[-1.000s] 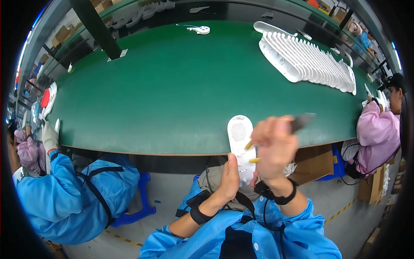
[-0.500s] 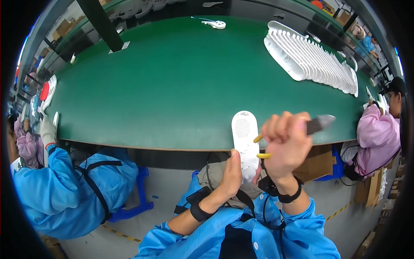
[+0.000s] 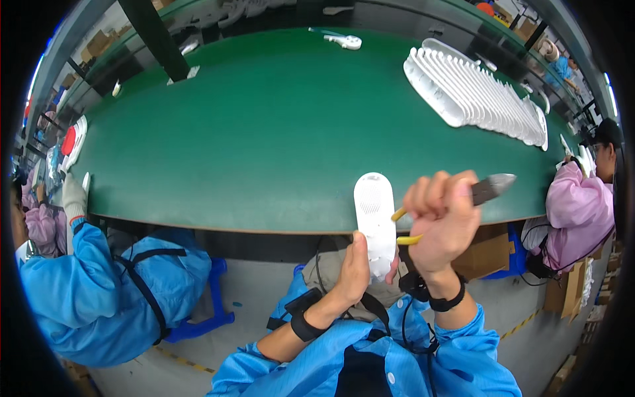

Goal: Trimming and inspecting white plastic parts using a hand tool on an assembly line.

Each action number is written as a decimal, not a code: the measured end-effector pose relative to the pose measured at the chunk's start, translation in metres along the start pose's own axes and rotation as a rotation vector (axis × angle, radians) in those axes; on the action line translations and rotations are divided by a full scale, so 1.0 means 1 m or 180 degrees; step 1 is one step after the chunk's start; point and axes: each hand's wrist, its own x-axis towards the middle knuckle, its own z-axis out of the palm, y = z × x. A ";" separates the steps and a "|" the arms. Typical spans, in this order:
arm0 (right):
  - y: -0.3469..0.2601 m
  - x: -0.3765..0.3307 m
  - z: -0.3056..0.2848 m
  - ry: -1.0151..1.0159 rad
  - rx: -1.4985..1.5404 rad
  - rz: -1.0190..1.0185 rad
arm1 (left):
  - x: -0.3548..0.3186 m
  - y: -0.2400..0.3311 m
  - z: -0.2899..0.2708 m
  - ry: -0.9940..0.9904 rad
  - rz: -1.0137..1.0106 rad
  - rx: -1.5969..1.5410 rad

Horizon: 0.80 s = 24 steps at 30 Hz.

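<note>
Upright at the near table edge is a long white plastic shell (image 3: 376, 221), rounded at its far end and dotted with a patch of small holes. My left hand (image 3: 355, 272) grips its lower part, thumb along the left side and fingertips showing at the right. A pair of pliers with yellow handles (image 3: 485, 190) is in my right hand (image 3: 442, 221), fingers wrapped round it. Its metal jaws point to the right, away from the shell, and the yellow handle ends stick out toward the shell's right edge. Whether those ends touch the shell I cannot tell.
On the green table (image 3: 251, 132), a row of nested white shells (image 3: 476, 96) lies at the far right. A small white part (image 3: 345, 42) lies at the far edge. Co-workers sit at left in blue (image 3: 86, 291) and at right in pink (image 3: 579, 205). A cardboard box (image 3: 486, 251) stands below the table.
The shell in my left hand has tilted slightly, and its hole pattern shows less sharply. My right hand keeps its grip on the pliers, nearly in place. The whole view has shifted a little.
</note>
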 end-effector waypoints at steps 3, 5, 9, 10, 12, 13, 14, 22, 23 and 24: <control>0.005 -0.002 -0.005 -0.0677 -0.1044 0.0293 | 0.000 0.000 0.000 -0.0125 0.0109 0.0090; 0.006 -0.002 -0.008 -0.0447 -0.0597 0.0237 | 0.000 -0.001 -0.001 0.0080 0.0031 0.0090; 0.006 -0.002 -0.005 -0.0334 -0.0192 0.0315 | 0.000 -0.002 -0.005 -0.0161 -0.0105 0.0001; 0.006 -0.003 -0.002 -0.0385 -0.0494 0.0279 | 0.000 -0.002 -0.006 -0.0249 -0.0059 -0.0056; 0.007 -0.004 0.004 -0.0579 -0.0832 0.0735 | 0.000 -0.002 -0.007 -0.0178 -0.0127 -0.0080; 0.004 -0.004 0.004 -0.0609 -0.0523 0.0694 | -0.001 -0.002 -0.008 -0.0081 -0.0024 -0.0061; 0.004 -0.005 0.007 -0.0534 -0.0534 0.0591 | 0.000 -0.002 -0.008 -0.0015 0.0068 0.0072; 0.005 -0.011 0.004 -0.0878 -0.0929 0.0307 | -0.002 0.001 0.002 0.0325 -0.0008 -0.0089; 0.005 -0.011 0.004 -0.0794 -0.0956 0.0263 | -0.002 0.002 0.002 0.0358 -0.0012 -0.0065; 0.004 -0.013 0.004 -0.0750 -0.0998 0.0233 | -0.002 0.002 0.002 0.0350 0.0004 -0.0030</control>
